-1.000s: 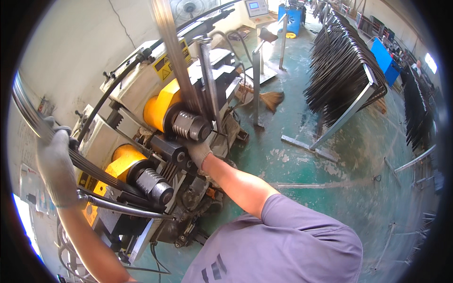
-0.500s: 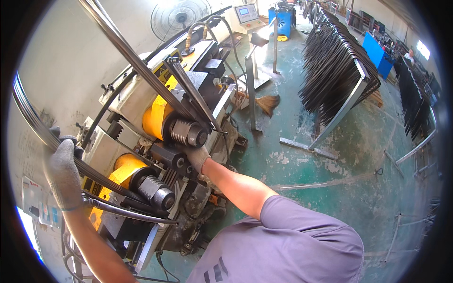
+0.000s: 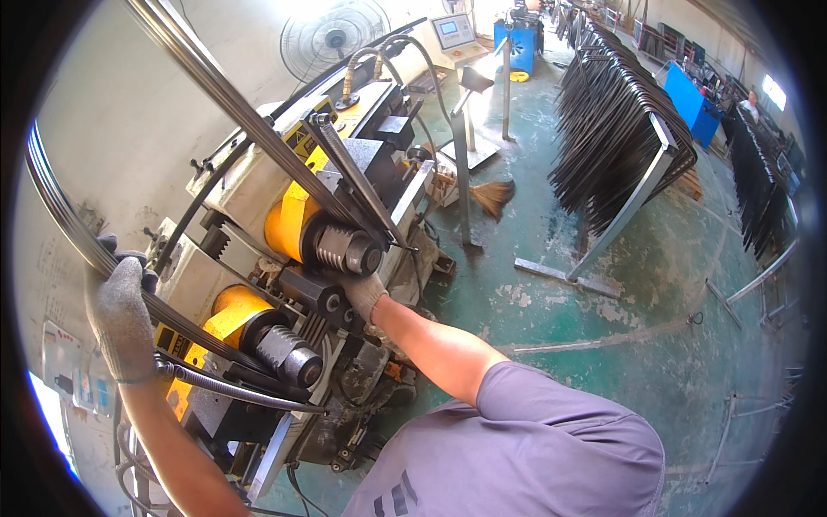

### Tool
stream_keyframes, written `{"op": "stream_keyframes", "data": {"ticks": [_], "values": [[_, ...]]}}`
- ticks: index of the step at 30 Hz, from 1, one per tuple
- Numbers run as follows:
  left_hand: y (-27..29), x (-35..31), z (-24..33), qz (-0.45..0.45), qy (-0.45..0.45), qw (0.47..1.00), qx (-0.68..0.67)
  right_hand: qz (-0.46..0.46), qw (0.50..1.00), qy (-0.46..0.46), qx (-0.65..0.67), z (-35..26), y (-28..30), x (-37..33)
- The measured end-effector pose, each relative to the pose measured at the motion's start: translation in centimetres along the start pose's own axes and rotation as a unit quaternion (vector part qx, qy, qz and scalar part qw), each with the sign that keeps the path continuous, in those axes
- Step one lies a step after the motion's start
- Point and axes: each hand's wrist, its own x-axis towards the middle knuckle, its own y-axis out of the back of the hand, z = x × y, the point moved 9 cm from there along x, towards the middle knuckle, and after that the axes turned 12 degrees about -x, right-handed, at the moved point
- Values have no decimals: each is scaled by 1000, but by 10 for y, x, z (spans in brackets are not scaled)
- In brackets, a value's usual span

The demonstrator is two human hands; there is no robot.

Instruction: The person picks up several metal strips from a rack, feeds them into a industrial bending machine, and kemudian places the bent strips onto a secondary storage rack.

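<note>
At the left, my left hand (image 3: 125, 320) in a grey glove is closed around a bundle of long thin metal rods (image 3: 67, 209). The rods slope down to the machine's lower black ribbed die (image 3: 289, 351) beside a yellow part. A second bundle of metal rods (image 3: 226, 96) comes from the top and reaches the upper ribbed die (image 3: 348, 249). Just below that die, my right hand (image 3: 365, 295), also gloved, reaches in beside a dark block (image 3: 312, 293). Its fingers are hidden behind the machine parts.
Coil springs (image 3: 237, 384) stretch across the machine (image 3: 207, 200). A control box (image 3: 454, 34) and a fan (image 3: 334, 39) stand behind. On the green floor are a broom (image 3: 494, 197) and a metal rack (image 3: 622, 211) hung with dark bent rods. Another person (image 3: 749, 107) is far right.
The whole view has shifted slightly, with the machine a little further right in the picture. My left hand stays on the rods, and my right hand stays under the upper die.
</note>
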Motion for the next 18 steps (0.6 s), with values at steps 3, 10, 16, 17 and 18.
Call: {"op": "stream_keyframes", "data": {"ticks": [3, 10, 16, 17, 18], "values": [[-1, -1, 2, 2, 1, 1000, -4, -3, 1000, -2, 7, 2, -2, 1], [-5, -3, 8, -6, 5, 1000, -9, 8, 998, -7, 65, 13, -8, 3], [-5, 1, -3, -4, 33, 999, -28, 23, 998, -27, 48, 25, -4, 4], [2, 1, -5, 7, 46, 998, -30, 18, 999, -19, 33, 22, -7, 5], [7, -2, -1, 16, 38, 999, -33, 25, 998, -25, 42, 21, -8, 3]]}}
